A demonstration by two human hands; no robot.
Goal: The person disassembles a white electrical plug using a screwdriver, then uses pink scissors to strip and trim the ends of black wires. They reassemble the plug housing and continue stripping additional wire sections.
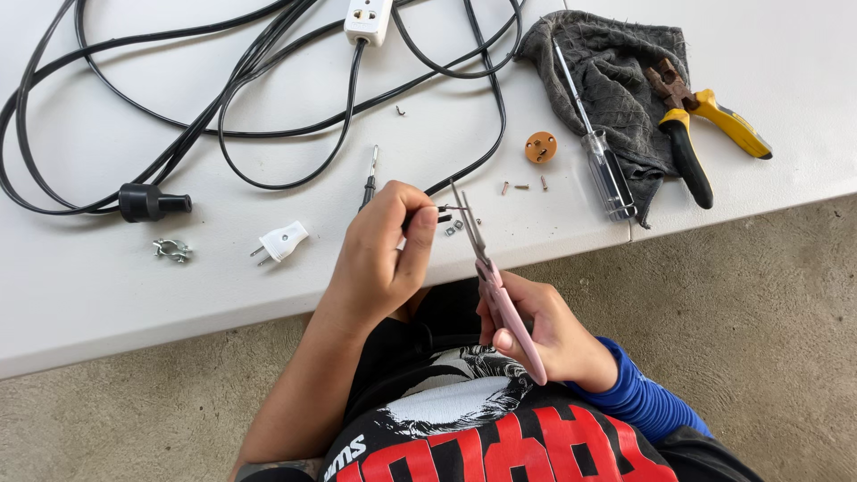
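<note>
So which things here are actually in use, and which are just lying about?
In use: black cable end pinched in the left hand; pink-handled scissors in the right hand.

Lying about: white plug, orange disc, screwdriver, yellow-handled pliers, grey rag, metal clamp.

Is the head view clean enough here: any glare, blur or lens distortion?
Head view: even, soft daylight, no glare on the white table; left hand, right hand and pink-handled pliers are sharp; faint shadows under the black cable; table edge bows slightly from the wide lens.

Cable [268, 62] loops cut by top edge; wire end [444, 211] too small; screwdriver [369, 183] handle hidden.
</note>
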